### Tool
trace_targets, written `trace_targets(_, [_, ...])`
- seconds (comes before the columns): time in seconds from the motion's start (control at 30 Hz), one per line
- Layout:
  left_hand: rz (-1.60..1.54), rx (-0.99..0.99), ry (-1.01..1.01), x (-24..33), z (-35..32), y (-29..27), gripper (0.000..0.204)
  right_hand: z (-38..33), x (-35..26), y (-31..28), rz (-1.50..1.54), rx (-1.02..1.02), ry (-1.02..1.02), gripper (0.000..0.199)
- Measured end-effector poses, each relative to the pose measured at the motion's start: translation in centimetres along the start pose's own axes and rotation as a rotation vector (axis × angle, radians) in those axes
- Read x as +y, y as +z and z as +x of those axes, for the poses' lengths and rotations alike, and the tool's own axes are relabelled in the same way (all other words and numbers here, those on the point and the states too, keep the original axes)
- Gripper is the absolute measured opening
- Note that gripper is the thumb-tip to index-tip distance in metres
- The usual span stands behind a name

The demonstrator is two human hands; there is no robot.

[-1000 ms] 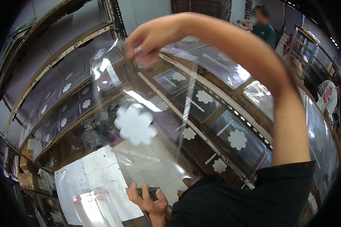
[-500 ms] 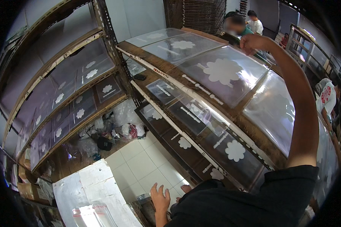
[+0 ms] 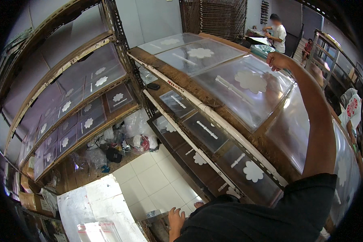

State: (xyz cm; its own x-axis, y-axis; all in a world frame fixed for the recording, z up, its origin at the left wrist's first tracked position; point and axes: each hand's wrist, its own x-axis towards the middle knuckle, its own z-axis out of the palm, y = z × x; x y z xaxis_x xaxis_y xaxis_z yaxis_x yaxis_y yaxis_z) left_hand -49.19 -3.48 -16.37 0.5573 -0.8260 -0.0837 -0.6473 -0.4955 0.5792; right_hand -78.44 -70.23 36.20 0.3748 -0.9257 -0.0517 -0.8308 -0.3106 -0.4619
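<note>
My right hand [image 3: 279, 61] reaches over the top of the rack, its fingers curled down at the far edge of a clear plastic sheet [image 3: 226, 101]. Whatever lies between those fingertips is hidden. Within that sheet's outline are a white flower-shaped piece [image 3: 251, 82] and a long white strip [image 3: 232, 89]. Low in front of my body, my left hand [image 3: 176, 220] is empty, its fingers loosely bent and apart. More clear sheets with white flowers lie alongside, such as one with a flower [image 3: 200, 53] farther back.
Lower rack levels hold several similar sheets and flowers [image 3: 253, 171], behind a white rail [image 3: 205, 109]. Another shelf rack [image 3: 68, 113] stands left. A white board [image 3: 97, 197] carries clear packets [image 3: 99, 232]. Plastic bags [image 3: 137, 125] lie below. A person in white [image 3: 278, 34] stands beyond.
My right hand has moved slightly right and down. The strip near it now lies closer to the flower, and the sheet looks flatter. My left hand has dropped lower. A person in green left view.
</note>
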Motion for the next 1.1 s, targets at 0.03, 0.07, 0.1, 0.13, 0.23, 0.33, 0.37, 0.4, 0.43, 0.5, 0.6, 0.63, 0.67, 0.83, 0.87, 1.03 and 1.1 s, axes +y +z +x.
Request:
trace_targets(0.03, [0.008,-0.009,-0.014,-0.2,0.0,0.3,0.037,0.2,0.0,0.0,-0.020,0.011,-0.015,0.014])
trace_targets(0.07, [0.004,-0.012,-0.022,-0.1,0.0,0.2,0.037,0.4,0.1,0.0,-0.040,0.022,-0.029,0.015])
trace_targets(0.1, [0.001,-0.014,-0.029,0.1,0.0,0.0,0.038,0.5,0.1,0.1,-0.060,0.032,-0.042,0.015])
trace_targets(0.13, [-0.001,-0.016,-0.036,0.1,0.0,-0.1,0.038,0.9,0.3,0.0,-0.063,0.032,-0.044,0.015])
trace_targets(0.23, [-0.024,-0.005,-0.024,-0.7,0.4,0.6,0.038,1.9,1.3,-0.3,-0.078,0.032,-0.049,0.016])
trace_targets(0.33, [-0.024,-0.006,-0.025,-0.6,0.7,0.4,0.037,2.4,1.5,-0.2,-0.079,0.033,-0.056,0.016])
trace_targets(0.37, [-0.018,0.002,-0.017,-0.8,0.7,0.4,0.037,2.6,1.6,-0.1,-0.070,0.037,-0.047,0.015])
trace_targets(0.4, [-0.013,0.009,-0.010,-1.0,0.7,0.6,0.037,2.7,1.6,0.0,-0.061,0.041,-0.038,0.014])
trace_targets(0.43, [-0.007,0.017,-0.002,-1.1,0.7,0.7,0.037,2.8,1.6,0.0,-0.071,0.038,-0.046,0.013])
trace_targets(0.5, [-0.046,0.043,-0.003,-1.1,0.6,1.0,0.036,3.1,2.0,0.0,-0.092,0.034,-0.062,0.011])
trace_targets(0.6, [-0.069,0.023,-0.029,-0.9,0.6,0.9,0.036,3.6,2.7,0.0,-0.087,0.040,-0.067,0.009])
trace_targets(0.63, [-0.071,0.006,-0.041,-0.8,0.6,0.9,0.036,3.8,2.9,0.1,-0.069,0.044,-0.069,0.009])
trace_targets(0.67, [-0.057,-0.008,-0.041,-0.7,0.5,0.8,0.036,3.8,3.1,0.1,-0.052,0.049,-0.069,0.009])
trace_targets(0.83, [-0.046,-0.023,-0.041,-1.3,0.1,1.2,0.037,3.7,2.2,1.2,-0.178,0.126,-0.167,0.014])
trace_targets(0.87, [-0.047,-0.022,-0.044,-1.1,0.0,1.2,0.037,4.3,2.5,1.2,-0.184,0.117,-0.190,0.014])
trace_targets(1.03, [-0.053,-0.043,-0.031,-0.1,0.2,0.4,0.036,5.8,4.3,0.4,-0.176,0.108,-0.219,0.013])
trace_targets(1.1, [-0.057,-0.029,-0.004,-0.5,0.2,0.7,0.036,5.5,3.8,0.7,-0.176,0.122,-0.230,0.012])
